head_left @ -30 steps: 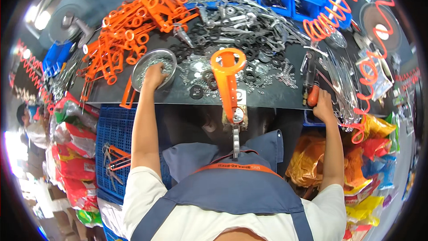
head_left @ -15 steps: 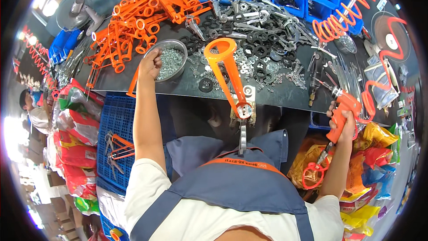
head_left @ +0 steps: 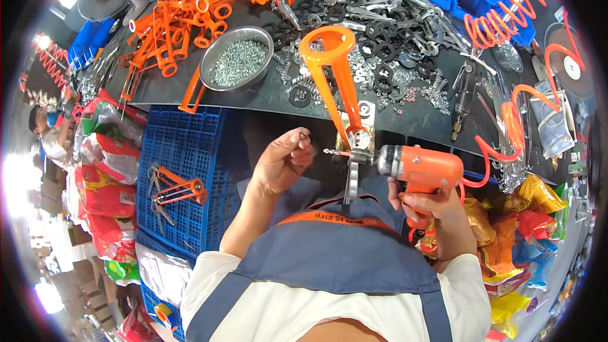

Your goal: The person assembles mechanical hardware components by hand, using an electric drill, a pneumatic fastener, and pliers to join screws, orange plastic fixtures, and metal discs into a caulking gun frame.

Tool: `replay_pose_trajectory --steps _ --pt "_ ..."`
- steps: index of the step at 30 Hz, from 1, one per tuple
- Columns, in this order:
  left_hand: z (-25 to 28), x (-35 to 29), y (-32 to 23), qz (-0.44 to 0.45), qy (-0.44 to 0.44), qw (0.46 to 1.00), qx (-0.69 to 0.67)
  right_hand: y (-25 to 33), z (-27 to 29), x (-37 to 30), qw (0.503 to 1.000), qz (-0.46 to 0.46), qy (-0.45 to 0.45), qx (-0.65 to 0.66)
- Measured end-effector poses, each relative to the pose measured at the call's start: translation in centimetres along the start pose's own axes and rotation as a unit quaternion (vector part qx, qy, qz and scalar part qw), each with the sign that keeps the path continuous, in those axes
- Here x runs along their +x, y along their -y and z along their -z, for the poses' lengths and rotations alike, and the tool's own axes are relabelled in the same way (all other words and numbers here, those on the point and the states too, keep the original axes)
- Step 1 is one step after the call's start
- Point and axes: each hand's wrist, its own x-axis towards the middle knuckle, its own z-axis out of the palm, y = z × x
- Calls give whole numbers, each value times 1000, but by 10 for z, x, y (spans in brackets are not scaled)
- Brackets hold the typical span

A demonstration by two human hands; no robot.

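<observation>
My right hand (head_left: 434, 206) grips an orange pistol-shaped air drill (head_left: 432, 166), its bit pointing left. My left hand (head_left: 286, 159) is closed in a pinch just left of the bit's tip. Something tiny and dark shows at its fingertips, too small to name. Just beyond the drill, an orange frame with a ring at its upper end (head_left: 345, 82) stands at the bench's near edge, its lower end by a metal fixture (head_left: 367, 114). A grey metal lever (head_left: 352, 183) extends from that lower end toward my apron. The metal bowl (head_left: 209, 73) holds many small metal fasteners.
Orange frames (head_left: 183, 22) are heaped at the back left of the dark bench (head_left: 266, 98). Black rings and grey metal parts (head_left: 380, 31) lie behind the standing frame. A red coiled hose (head_left: 516, 126) runs along the right. A blue crate (head_left: 180, 183) stands at left; filled bags flank both sides.
My left hand has left the bowl and come back toward my body, fingers pinched. My right hand has brought the drill leftward from the right side, with its bit now near the left hand.
</observation>
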Motion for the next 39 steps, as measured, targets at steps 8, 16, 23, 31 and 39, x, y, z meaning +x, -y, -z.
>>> replay_pose_trajectory --steps 8,16,23,31,39 --pt "-11 -6 19 24 12 999 27 -7 -4 11 999 -35 6 -1" --pt "-15 -6 38 -102 -40 964 242 -10 1 2 998 -30 -3 -47" --pt "-11 -7 52 -129 -109 925 340 -12 1 -2 996 -50 6 -75" --pt "-17 -9 55 -242 -64 720 648 11 14 -16 983 -40 -104 -149" --pt "3 41 74 -413 69 499 759 25 20 25 957 -126 -115 -236"
